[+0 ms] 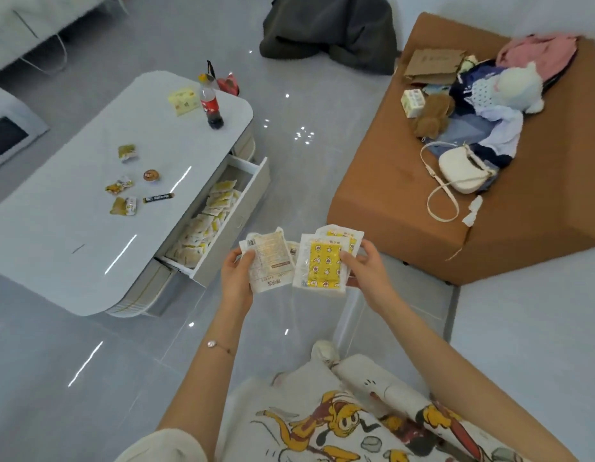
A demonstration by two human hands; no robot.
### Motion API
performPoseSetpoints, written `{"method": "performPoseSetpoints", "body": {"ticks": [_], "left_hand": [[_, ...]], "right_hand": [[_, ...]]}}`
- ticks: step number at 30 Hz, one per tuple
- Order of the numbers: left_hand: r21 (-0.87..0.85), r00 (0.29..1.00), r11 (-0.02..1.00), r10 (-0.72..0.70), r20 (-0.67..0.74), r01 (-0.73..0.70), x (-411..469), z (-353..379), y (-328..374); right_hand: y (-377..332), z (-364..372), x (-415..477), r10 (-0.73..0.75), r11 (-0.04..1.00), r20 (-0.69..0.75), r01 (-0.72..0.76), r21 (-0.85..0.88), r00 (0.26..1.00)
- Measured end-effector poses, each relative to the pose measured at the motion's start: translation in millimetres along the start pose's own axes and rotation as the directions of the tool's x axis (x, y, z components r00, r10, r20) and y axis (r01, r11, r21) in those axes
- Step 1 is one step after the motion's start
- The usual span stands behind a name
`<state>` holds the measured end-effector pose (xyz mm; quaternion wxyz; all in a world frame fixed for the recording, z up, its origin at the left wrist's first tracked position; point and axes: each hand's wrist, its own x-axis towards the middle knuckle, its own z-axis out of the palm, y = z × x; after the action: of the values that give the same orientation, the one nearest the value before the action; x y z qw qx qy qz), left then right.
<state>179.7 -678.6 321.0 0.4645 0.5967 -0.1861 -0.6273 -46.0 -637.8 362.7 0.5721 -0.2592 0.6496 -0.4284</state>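
Note:
My left hand (236,281) grips a white packet (272,261) with its printed back facing up. My right hand (367,266) pinches a few yellow-and-white star-patterned packets (324,265), held fanned in front of me above the floor. To the left, the open drawer (246,195) of the white coffee table (72,228) holds several more packets of the same kind (206,225).
On the table stand a cola bottle (211,103), a yellow pack (182,100), snack wrappers (122,195) and a small cup (151,176). A brown ottoman (406,195) at right carries clothes, a white bag (462,170) and plush toys. Dark fabric (329,28) lies on the floor beyond.

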Motion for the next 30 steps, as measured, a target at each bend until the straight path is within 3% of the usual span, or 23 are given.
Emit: {"method": "performPoseSetpoints", "body": {"ticks": [4,17,25,30], "left_hand": [[-0.121,0.987,0.993,-0.017,-0.159,-0.003,18,6,12],[-0.245,0.92,0.965,-0.012,-0.392,-0.092,157,-38,76],[-0.434,0.818,0.9,-0.271,-0.507,0.029,308,-86,68],[-0.55,0.721,0.831,-0.431,-0.542,0.084,397,-123,10]], "right_hand": [[-35,14,44,0.007,0.995,0.108,0.004,-0.099,0.994],[-100,140,232,0.092,0.924,0.359,0.055,-0.377,0.929],[-80,232,372,0.235,0.861,0.313,-0.048,-0.506,0.92],[-9,292,479,0.307,0.828,0.307,-0.093,-0.553,0.901]]}}
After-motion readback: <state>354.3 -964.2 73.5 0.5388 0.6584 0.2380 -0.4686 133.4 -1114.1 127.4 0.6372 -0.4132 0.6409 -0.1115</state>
